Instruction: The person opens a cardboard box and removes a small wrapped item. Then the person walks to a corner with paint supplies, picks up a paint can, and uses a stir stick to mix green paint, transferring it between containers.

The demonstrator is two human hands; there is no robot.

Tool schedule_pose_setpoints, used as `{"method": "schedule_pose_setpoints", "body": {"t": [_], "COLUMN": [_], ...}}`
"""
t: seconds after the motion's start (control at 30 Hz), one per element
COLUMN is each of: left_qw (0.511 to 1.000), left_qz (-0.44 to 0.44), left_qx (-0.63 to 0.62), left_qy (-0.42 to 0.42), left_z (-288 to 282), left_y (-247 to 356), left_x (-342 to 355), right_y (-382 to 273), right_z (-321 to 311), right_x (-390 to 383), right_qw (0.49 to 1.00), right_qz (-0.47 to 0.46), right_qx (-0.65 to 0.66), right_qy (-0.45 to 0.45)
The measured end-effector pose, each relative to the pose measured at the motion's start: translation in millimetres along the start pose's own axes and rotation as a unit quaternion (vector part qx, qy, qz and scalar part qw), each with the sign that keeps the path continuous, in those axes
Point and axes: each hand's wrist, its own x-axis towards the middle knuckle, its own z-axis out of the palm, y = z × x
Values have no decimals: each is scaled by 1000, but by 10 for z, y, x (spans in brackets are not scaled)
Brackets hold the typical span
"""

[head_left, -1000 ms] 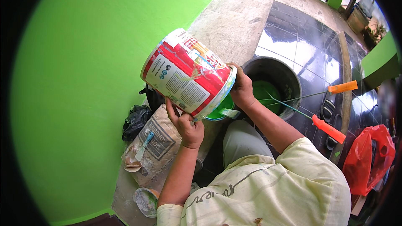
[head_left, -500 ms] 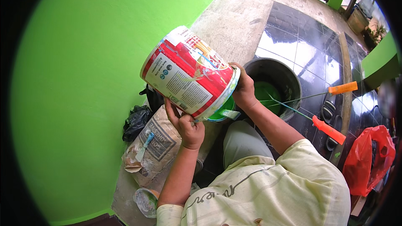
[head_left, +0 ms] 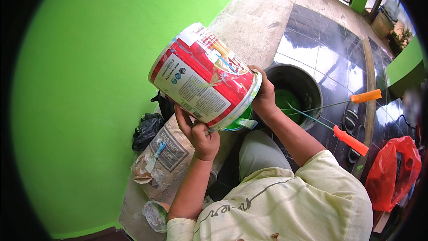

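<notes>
A red and white paint bucket (head_left: 209, 85), streaked with dried paint, is held up tilted between my two hands, its rim end pointing down to the right. Fingers of my left hand (head_left: 199, 136) press the bucket's lower side. My right hand (head_left: 264, 96) grips it by the rim. Partly hidden beneath is a green container (head_left: 233, 126), with a flat paint-smeared tool (head_left: 248, 123) at its edge. Beside my right forearm stands a black bucket (head_left: 310, 80) with green paint inside. Two roller handles, one orange (head_left: 366, 95) and one red-orange (head_left: 351, 141), stick out from it.
A bright green wall (head_left: 80, 107) rises on the left. By it lie a black plastic bag (head_left: 146, 130) and a paper sack (head_left: 171, 151) with a blue-handled scraper (head_left: 157, 155) on it. A small tub (head_left: 156, 216) sits nearer. Sandals (head_left: 351, 118) and a red bag (head_left: 392, 174) lie right.
The paint bucket and my hands have shifted very slightly to the right, and the view has moved a little. My grip on the bucket looks the same.
</notes>
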Motion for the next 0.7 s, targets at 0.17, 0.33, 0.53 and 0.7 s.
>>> {"method": "schedule_pose_setpoints", "body": {"t": [0.17, 0.33, 0.53, 0.7], "left_qw": [1000, 1000, 1000, 1000], "left_qz": [3, 5, 9, 7], "left_qx": [5, 10, 11, 3], "left_qy": [-1, 2, 6, 9], "left_z": [-19, -35, -53, -68], "left_y": [20, 30, 16, 36], "left_x": [23, 25, 28, 40], "right_y": [-22, -25, -39, -49], "right_z": [-15, -10, -14, -15], "right_x": [24, 33, 46, 50], "right_qw": [1000, 1000, 999, 999], "right_qz": [-14, -29, -37, -36], "right_qx": [5, 10, 9, 6], "right_qy": [2, 5, -2, 2]}}
